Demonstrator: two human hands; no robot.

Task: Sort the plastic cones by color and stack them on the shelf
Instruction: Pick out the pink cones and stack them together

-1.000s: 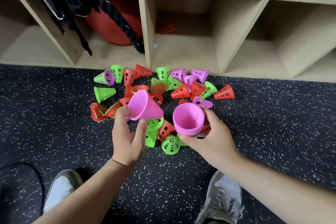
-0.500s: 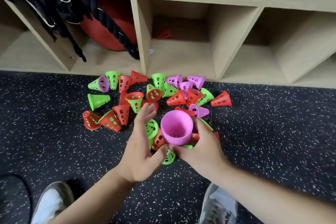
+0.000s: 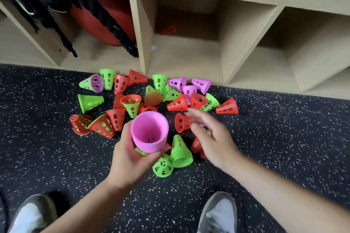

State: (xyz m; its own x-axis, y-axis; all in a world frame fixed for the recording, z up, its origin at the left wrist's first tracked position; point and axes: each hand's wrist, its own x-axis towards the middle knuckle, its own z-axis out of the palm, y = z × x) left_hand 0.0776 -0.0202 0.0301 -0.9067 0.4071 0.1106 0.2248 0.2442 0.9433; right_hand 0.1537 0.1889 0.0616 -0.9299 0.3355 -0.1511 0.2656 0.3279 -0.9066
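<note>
- The pink cone stack (image 3: 149, 132) has passed to the left hand (image 3: 130, 159), fingers (image 3: 125, 128) curled round it (mouth up).
- The right hand (image 3: 214, 138), at its 3 o'clock, has let go, fingers spread wide.
- Speckled floor (image 3: 284, 138) holds loose cones (image 3: 178, 103); shelf (image 3: 185, 58) at 12 o'clock.

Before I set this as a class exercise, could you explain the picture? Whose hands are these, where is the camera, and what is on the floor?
There is no machine here. A person works with bare hands, and the camera sits on their head, looking forward and down, so both arms enter from the bottom edge. The left hand grips a pink cone with its open mouth towards the camera. The right hand is open and blurred, above the pile. On the speckled floor lie loose green, red and pink cones. Behind them stands a wooden shelf with open compartments, and one holds a red ball and black rope. The person's shoes show at the bottom.
</note>
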